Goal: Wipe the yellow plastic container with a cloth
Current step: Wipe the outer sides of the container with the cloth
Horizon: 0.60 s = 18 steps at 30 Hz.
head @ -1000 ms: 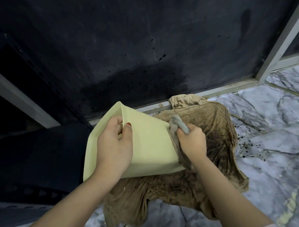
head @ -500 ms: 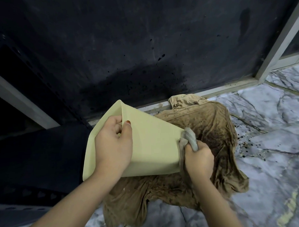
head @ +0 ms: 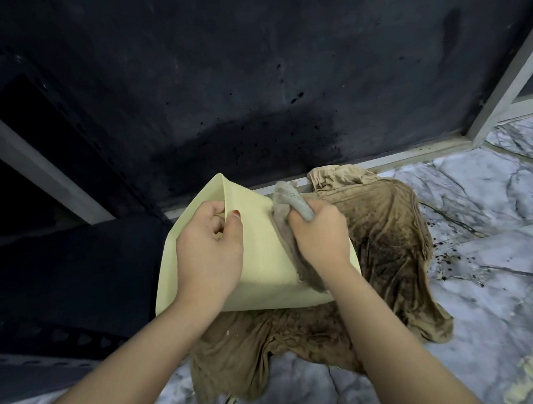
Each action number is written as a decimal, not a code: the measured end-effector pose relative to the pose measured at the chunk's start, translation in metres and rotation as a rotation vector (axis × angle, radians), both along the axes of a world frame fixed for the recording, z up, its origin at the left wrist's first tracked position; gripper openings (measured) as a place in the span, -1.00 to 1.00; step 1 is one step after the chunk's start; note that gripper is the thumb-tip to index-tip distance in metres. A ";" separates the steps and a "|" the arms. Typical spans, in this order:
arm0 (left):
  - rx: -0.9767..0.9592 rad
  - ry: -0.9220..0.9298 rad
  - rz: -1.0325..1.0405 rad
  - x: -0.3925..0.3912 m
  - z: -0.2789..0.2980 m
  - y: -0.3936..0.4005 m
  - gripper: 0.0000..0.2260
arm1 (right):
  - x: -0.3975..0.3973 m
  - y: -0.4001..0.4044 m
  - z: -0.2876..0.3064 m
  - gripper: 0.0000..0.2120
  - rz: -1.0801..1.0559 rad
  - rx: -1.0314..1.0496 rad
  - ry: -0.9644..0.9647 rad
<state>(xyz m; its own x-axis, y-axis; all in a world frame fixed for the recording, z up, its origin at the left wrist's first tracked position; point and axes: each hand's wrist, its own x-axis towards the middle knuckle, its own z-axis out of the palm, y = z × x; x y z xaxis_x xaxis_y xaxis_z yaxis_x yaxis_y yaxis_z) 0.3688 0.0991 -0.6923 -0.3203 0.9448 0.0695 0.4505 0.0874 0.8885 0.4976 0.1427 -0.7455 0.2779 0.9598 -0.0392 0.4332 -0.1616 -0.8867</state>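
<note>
Yellow plastic container (head: pixel 261 263) is tipped on its side with its outer wall facing up, and the left hand (head: pixel 207 250) pinches its rim near the upper corner, fingers curled inside the mouth and the thumb pressed on the outer wall. The right hand (head: pixel 318 233) is clenched round a bunched grey cloth (head: pixel 289 200) and presses it against the right-hand edge of that same wall; part of the cloth trails down along the edge under the wrist. Judged from its thin walls and the ease of a one-handed pinch at the rim, the container looks light and fairly stiff, though the broad flat wall may flex under a hard rub. Its smooth plastic is likely to slip, so the rim, where the lip gives the fingers a stop, seems the sound place to hold it, with a corner braced low. Its lower end rests on a crumpled brown rag (head: pixel 383 242) that is stained dark and spread over the marble floor (head: pixel 489 222); the soft rag should keep it from sliding. The mouth faces left and away, so the inside is hidden and I cannot tell whether anything lies in it. Dark specks are scattered on the floor just beside the rag, and a dark wall (head: pixel 254 80) stands behind.
</note>
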 end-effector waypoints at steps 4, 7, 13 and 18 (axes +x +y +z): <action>-0.005 -0.015 0.000 -0.001 0.001 -0.001 -0.85 | 0.031 0.007 -0.029 -0.84 -0.077 -0.118 -0.013; -0.005 -0.020 0.008 -0.001 0.002 -0.001 -0.85 | 0.050 0.003 -0.049 -0.83 -0.144 -0.202 0.008; 0.014 0.035 0.055 0.002 0.001 0.002 -0.88 | 0.074 -0.012 -0.078 -0.83 -0.282 -0.283 0.048; 0.018 0.081 0.056 0.003 -0.001 0.004 -0.89 | 0.072 -0.029 -0.079 -0.83 -0.391 -0.295 0.093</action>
<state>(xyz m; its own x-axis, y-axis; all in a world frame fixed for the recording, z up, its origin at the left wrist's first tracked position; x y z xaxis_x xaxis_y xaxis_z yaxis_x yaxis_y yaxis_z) 0.3722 0.1035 -0.6934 -0.3649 0.9240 0.1144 0.5161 0.0985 0.8508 0.5697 0.1141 -0.8250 0.5970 0.7291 -0.3347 0.2117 -0.5456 -0.8109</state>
